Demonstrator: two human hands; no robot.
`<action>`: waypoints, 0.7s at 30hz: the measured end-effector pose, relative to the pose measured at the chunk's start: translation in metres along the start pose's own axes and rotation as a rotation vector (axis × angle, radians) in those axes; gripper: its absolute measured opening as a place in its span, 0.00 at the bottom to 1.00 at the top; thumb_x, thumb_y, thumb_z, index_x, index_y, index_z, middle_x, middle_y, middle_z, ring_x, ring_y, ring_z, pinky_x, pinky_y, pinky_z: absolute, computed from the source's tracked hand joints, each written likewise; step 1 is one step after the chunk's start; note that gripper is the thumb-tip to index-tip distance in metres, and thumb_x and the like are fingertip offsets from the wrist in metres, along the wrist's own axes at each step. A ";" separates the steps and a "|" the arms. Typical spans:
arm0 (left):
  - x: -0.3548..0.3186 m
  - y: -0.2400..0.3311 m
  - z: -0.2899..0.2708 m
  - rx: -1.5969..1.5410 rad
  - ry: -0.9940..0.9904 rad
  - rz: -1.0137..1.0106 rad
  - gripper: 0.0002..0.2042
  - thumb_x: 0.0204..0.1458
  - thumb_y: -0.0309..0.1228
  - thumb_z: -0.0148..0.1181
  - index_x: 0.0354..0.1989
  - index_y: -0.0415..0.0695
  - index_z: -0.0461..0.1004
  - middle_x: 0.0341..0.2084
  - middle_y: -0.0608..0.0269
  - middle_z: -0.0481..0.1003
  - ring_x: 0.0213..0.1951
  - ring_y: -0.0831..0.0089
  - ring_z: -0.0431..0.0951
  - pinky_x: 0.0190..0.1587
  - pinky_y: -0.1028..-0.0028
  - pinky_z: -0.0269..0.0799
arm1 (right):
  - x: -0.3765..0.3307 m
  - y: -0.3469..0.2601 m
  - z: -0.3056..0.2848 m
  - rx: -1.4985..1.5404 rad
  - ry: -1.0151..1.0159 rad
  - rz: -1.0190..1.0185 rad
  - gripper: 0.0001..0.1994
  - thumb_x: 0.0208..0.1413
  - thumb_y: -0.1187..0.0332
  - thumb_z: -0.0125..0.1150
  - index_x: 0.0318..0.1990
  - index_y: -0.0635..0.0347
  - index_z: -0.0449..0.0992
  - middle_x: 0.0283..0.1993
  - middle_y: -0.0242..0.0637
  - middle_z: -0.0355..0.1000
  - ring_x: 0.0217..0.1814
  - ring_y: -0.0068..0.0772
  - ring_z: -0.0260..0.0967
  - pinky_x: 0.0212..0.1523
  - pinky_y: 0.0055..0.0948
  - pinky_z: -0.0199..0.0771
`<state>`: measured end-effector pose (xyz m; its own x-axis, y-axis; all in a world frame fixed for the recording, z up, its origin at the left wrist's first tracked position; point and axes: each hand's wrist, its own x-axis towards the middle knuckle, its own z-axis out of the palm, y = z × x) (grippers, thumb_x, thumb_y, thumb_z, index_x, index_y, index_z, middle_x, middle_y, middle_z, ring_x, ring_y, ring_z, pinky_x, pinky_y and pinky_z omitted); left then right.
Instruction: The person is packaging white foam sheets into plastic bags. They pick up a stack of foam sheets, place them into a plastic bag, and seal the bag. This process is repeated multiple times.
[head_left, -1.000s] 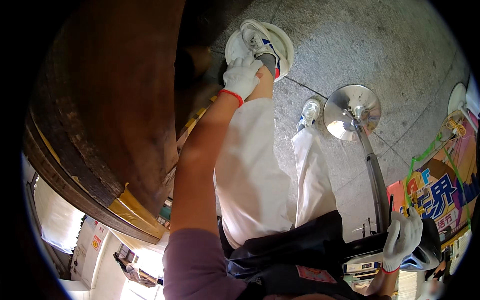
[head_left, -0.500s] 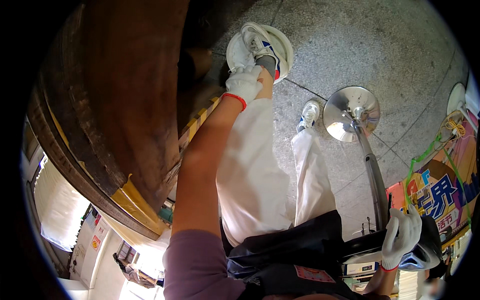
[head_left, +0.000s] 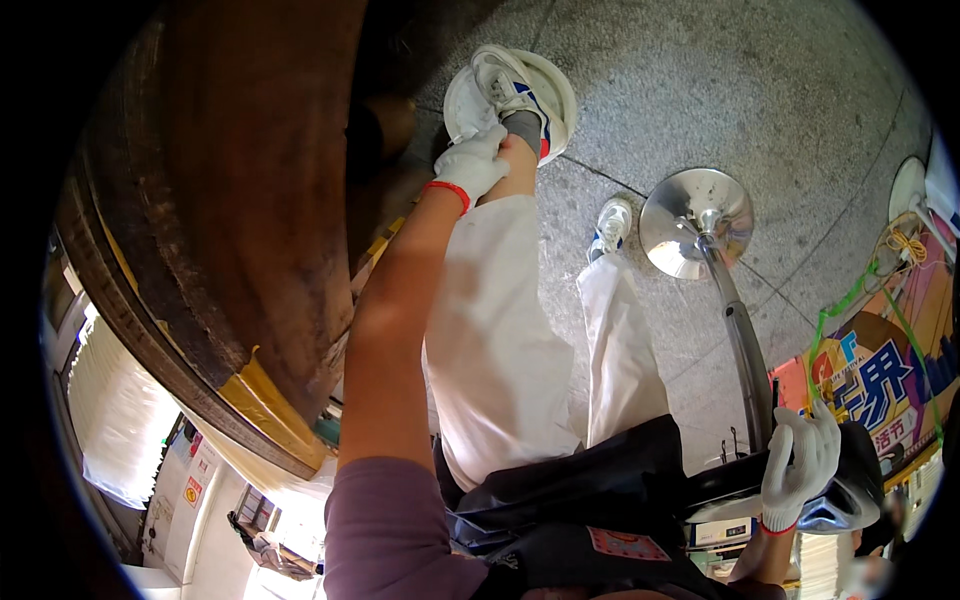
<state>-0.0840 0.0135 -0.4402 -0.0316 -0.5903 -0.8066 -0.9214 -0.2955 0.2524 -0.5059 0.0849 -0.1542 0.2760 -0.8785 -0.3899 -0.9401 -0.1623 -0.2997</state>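
Observation:
My left hand (head_left: pixel 472 165), in a white glove with a red cuff, reaches down to my bare lower leg (head_left: pixel 516 170), just above the grey sock. Its fingers are bent against the skin, with their tips partly hidden. The white shoe (head_left: pixel 512 85) on that foot rests on a white round disc-shaped thing (head_left: pixel 563 95). My right hand (head_left: pixel 800 465), gloved the same way, is at the lower right beside a black padded-looking surface (head_left: pixel 725 482). Its fingers point up and stand apart, and nothing shows in them.
A large dark brown curved wooden piece (head_left: pixel 250 180) with yellow tape fills the left. A metal stand with a shiny round base (head_left: pixel 690 245) rises on the right. Beyond it are a colourful printed board (head_left: pixel 885 370) and a green strap (head_left: pixel 850 295). My other shoe (head_left: pixel 612 225) is on the grey floor.
My left hand has shifted slightly along my lower leg, toward its left side, and more of the skin by the sock shows. The whole view has moved a little. My right hand stays nearly the same.

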 end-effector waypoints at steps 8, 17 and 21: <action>0.010 -0.030 0.020 0.048 0.178 0.190 0.22 0.48 0.38 0.52 0.55 0.55 0.67 0.46 0.52 0.72 0.47 0.53 0.72 0.50 0.62 0.67 | 0.002 0.000 0.001 0.037 0.017 -0.020 0.02 0.46 0.75 0.55 0.27 0.60 0.73 0.27 0.34 0.74 0.27 0.36 0.67 0.56 0.42 0.67; 0.017 -0.020 0.002 -0.129 -0.127 -0.120 0.27 0.50 0.47 0.51 0.59 0.49 0.65 0.48 0.44 0.72 0.51 0.53 0.72 0.53 0.65 0.65 | 0.000 -0.003 -0.002 -0.001 -0.043 0.016 0.05 0.50 0.76 0.52 0.31 0.63 0.75 0.28 0.39 0.72 0.34 0.44 0.69 0.54 0.42 0.65; 0.052 -0.027 0.039 -0.357 -0.073 -0.435 0.39 0.47 0.59 0.39 0.60 0.38 0.61 0.59 0.38 0.62 0.61 0.50 0.63 0.62 0.61 0.55 | 0.001 -0.002 -0.001 0.033 -0.050 0.007 0.06 0.50 0.76 0.51 0.31 0.63 0.75 0.27 0.38 0.71 0.32 0.43 0.68 0.55 0.43 0.65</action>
<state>-0.0761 0.0206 -0.5099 0.2830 -0.3077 -0.9084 -0.6677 -0.7432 0.0437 -0.5043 0.0835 -0.1529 0.2800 -0.8561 -0.4344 -0.9351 -0.1409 -0.3251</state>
